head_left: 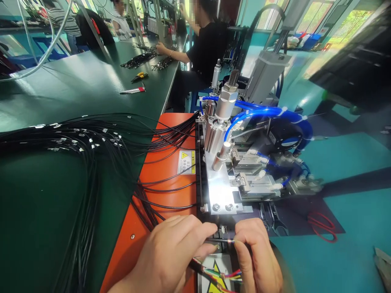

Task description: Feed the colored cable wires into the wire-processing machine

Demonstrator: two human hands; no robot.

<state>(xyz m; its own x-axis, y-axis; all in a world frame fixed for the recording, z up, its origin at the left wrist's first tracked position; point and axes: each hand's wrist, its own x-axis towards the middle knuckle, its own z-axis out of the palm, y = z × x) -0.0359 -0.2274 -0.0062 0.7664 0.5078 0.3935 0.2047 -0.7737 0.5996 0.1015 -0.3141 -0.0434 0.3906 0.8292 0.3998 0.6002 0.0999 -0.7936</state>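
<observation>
My left hand (174, 248) is closed around a thin black cable (216, 241) in front of the machine. Thumb and fingertips of my right hand (256, 252) pinch that cable's stripped end, where a little coloured wire shows. Beneath my hands, thicker black cables with fanned-out coloured wires (227, 274) pass over a yellow-and-black warning label (216, 264). Just beyond stands the machine (216, 179), a metal fixture with cylinders. Several black cables (171, 188) run into its left side across an orange panel (171, 171). My palms hide part of the held cable.
A long bundle of black cables (88, 138) with white tags lies on the green table (39, 211). Farther off are yellow-handled pliers (139, 77) and a red-and-silver tool (132, 90). Wrenches (276, 219) and red-handled scissors (323, 226) lie at right. A co-worker (207, 44) sits beyond.
</observation>
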